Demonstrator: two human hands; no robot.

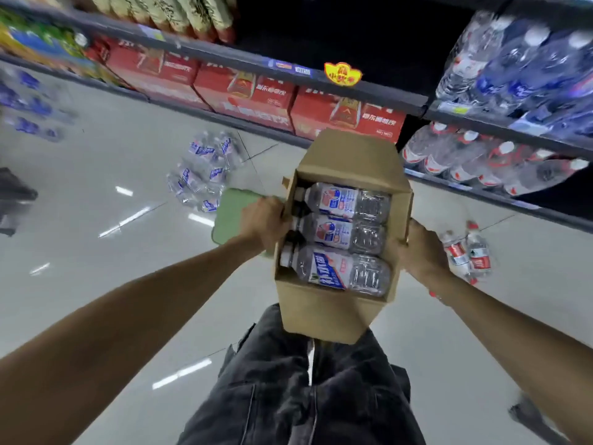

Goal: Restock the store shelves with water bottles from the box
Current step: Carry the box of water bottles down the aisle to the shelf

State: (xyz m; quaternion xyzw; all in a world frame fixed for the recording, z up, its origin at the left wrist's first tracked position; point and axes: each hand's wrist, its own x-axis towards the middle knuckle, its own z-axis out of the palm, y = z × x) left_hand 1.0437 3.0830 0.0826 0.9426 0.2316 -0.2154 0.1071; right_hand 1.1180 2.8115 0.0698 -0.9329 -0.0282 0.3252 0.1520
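Note:
An open cardboard box [324,313] hangs in the air above my legs, held from both sides. My left hand [263,224] grips its left wall and my right hand [414,252] grips its right wall. Three clear water bottles [340,232] with blue-and-pink labels lie side by side inside it, caps to the left. Ahead and to the right run the store shelves [426,106], with packs of water bottles [481,162] on the right section.
Red drink cartons [244,91] fill the lower shelf at the left. Shrink-wrapped bottle packs [202,171] lie on the tiled floor ahead, with a green stool [229,216] beside them. Two red-labelled bottles [468,255] lie on the floor at the right.

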